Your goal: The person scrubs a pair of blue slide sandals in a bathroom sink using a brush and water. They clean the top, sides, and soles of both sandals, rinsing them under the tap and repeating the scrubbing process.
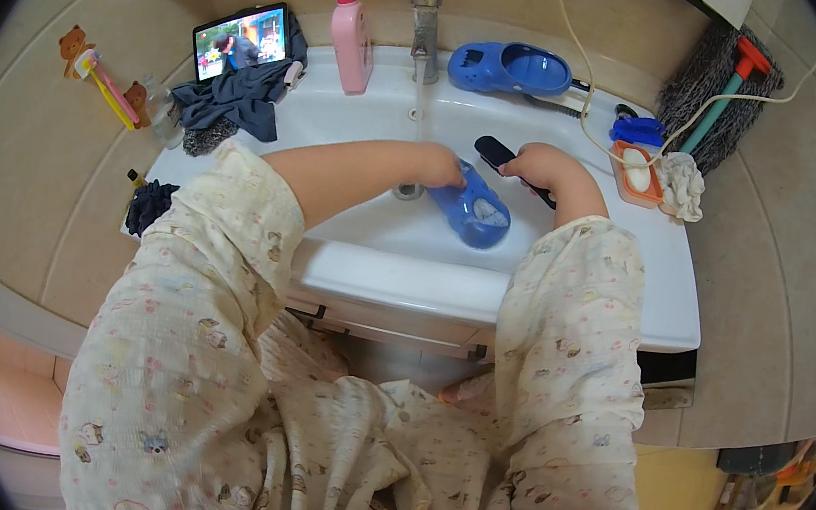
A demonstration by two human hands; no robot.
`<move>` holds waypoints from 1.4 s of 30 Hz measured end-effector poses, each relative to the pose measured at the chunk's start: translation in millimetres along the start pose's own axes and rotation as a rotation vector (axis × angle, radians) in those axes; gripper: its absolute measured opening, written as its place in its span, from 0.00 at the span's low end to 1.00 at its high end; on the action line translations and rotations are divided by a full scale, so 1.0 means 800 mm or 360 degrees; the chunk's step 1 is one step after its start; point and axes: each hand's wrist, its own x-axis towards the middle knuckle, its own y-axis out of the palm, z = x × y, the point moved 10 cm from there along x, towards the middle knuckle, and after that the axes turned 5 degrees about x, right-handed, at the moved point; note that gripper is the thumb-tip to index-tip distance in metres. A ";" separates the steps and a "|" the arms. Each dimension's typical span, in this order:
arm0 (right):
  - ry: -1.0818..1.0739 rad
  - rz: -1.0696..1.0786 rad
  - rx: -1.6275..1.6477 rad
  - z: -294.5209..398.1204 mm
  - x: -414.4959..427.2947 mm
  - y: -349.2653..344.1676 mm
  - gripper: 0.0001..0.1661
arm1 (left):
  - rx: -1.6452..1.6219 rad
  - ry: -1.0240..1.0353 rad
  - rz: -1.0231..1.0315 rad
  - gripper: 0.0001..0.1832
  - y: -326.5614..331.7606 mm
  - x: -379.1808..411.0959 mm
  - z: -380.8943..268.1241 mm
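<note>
My left hand (445, 168) grips one end of a blue clog-style shoe (474, 219) with suds on it, inside the white washbasin (351, 220). My right hand (541, 169) is closed around a black brush (495, 152), just right of that shoe; its bristles are not visible. Water runs from the metal faucet (426, 30) beyond my left forearm. Another blue clog (511, 68) rests on the basin's back ledge, right of the faucet, with a dark-handled item partly beneath it.
A pink pump bottle (353, 45) stands behind the basin. Dark cloth (233, 99) lies at left beside a lit tablet (242, 41). At right are an orange soap dish (641, 195), a white crumpled cloth (680, 184), a blue brush (638, 130) and a hanging pale cord (586, 79).
</note>
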 end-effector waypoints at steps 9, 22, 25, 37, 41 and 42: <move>-0.0139 -0.0118 0.0023 0.006 0.008 -0.008 0.23 | -0.0208 -0.0350 -0.0007 0.16 0.010 -0.016 0.004; -0.0570 -0.0461 0.0241 0.077 -0.043 -0.029 0.21 | -0.2426 -0.0846 -0.0336 0.14 -0.033 -0.207 0.095; -0.0746 -0.0870 0.0047 0.126 -0.075 -0.060 0.20 | -0.2187 -0.0941 -0.0488 0.14 -0.025 -0.223 0.120; -0.1062 -0.1409 -0.0520 0.320 -0.019 -0.144 0.26 | -0.0742 -0.0579 -0.0628 0.15 -0.019 -0.213 0.136; -0.0910 -0.1376 -0.0625 0.315 -0.007 -0.133 0.25 | -0.0660 -0.0475 -0.0520 0.16 -0.023 -0.206 0.118; -0.0916 -0.1400 -0.0667 0.316 -0.009 -0.125 0.25 | -0.0589 -0.0472 -0.0440 0.16 -0.016 -0.203 0.117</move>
